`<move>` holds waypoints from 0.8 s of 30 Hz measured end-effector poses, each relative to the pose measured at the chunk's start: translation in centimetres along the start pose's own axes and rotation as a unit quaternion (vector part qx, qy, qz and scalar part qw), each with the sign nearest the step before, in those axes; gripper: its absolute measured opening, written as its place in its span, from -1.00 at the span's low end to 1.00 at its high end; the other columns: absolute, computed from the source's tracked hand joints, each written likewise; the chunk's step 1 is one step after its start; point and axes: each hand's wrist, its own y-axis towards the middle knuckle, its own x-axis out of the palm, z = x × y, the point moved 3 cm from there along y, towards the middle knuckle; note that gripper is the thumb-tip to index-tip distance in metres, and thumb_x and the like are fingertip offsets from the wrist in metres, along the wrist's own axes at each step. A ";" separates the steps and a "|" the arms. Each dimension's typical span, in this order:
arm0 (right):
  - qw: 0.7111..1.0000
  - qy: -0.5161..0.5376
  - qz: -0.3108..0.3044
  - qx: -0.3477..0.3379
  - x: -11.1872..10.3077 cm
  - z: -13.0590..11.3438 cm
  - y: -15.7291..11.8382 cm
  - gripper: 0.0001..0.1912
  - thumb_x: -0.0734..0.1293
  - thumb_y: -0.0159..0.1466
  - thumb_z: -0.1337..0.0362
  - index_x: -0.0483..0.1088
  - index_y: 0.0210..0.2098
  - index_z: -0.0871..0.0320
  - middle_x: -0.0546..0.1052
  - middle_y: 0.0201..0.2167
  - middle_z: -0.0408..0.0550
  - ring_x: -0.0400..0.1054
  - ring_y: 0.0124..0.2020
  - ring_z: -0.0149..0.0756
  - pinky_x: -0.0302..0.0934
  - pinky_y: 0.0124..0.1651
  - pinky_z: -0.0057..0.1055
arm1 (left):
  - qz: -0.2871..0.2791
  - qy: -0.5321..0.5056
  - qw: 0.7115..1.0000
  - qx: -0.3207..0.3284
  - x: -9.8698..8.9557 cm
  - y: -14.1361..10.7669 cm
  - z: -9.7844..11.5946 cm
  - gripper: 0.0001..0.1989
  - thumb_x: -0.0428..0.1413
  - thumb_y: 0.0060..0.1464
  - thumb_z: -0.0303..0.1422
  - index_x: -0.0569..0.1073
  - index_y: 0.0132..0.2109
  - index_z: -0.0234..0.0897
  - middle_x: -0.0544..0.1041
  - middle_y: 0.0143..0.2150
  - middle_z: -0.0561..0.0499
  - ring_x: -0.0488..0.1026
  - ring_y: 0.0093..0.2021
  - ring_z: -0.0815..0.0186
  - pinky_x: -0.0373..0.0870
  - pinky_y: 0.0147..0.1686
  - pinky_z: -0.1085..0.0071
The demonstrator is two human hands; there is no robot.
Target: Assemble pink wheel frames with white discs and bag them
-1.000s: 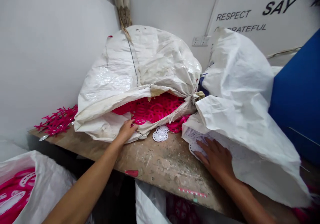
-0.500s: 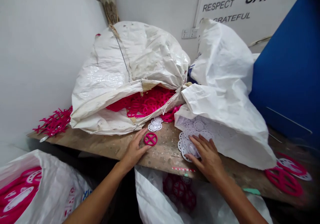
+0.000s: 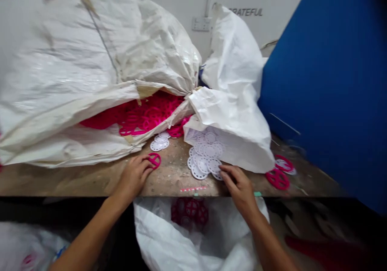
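Observation:
A small pink plastic ring with a cross inside [image 3: 155,161] lies on the table's wooden top [image 3: 172,178]. My left hand [image 3: 133,177] has its fingers closed on the ring's left edge. White slotted discs [image 3: 199,168] overlap in a pile that spills from the mouth of a white sack [image 3: 242,152]. At the pile's right side, my right hand [image 3: 240,184] pinches the edge of one white disc [image 3: 214,166] between thumb and fingers. Beyond the pink ring, a few more white discs [image 3: 159,141] lie together.
A large white sack [image 3: 151,49] full of pink pieces [image 3: 148,113] gapes at the left. Below the table edge hangs an open white bag [image 3: 163,230] with pink pieces inside. Larger pink rings [image 3: 278,179] lie at the right, near a blue panel [image 3: 320,85].
The view has swung right and closer. My left fingers have closed on the pink ring. My right hand has drawn back from on top of the pile to a disc at its right edge.

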 end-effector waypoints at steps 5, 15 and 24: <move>1.000 -0.025 0.013 -0.013 -0.5 -0.8 0.1 -0.74 0.19 0.31 0.18 0.44 -0.13 0.11 0.47 -0.21 0.02 0.36 -0.23 -0.24 0.26 -0.19 -0.32 | 0.032 -0.199 0.969 -0.141 0.6 -1.8 1.4 -0.77 0.08 0.06 -0.17 0.45 -0.27 -0.24 0.47 0.00 -0.11 0.38 0.02 0.09 0.24 0.06 0.17; 0.982 -0.162 -0.038 -0.085 0.3 0.0 1.7 -0.74 0.22 0.29 0.20 0.47 -0.10 0.06 0.48 -0.06 0.01 0.37 -0.06 -0.17 0.24 -0.05 -0.25 | -0.023 -0.683 0.619 -0.388 4.8 -4.4 8.3 -0.76 0.20 -0.01 -0.43 0.39 -0.15 -0.31 0.55 -0.15 -0.08 0.52 -0.17 0.28 0.43 -0.05 0.28; 0.988 0.150 0.004 0.046 1.6 -5.3 -1.1 -0.72 0.27 0.26 0.17 0.41 -0.08 0.10 0.49 -0.26 -0.03 0.36 -0.28 -0.27 0.28 -0.20 -0.35 | -0.053 -0.692 0.618 -0.369 6.4 -4.8 10.0 -0.72 0.16 0.06 -0.41 0.31 -0.08 -0.26 0.53 -0.13 -0.05 0.53 -0.21 0.32 0.47 -0.13 0.35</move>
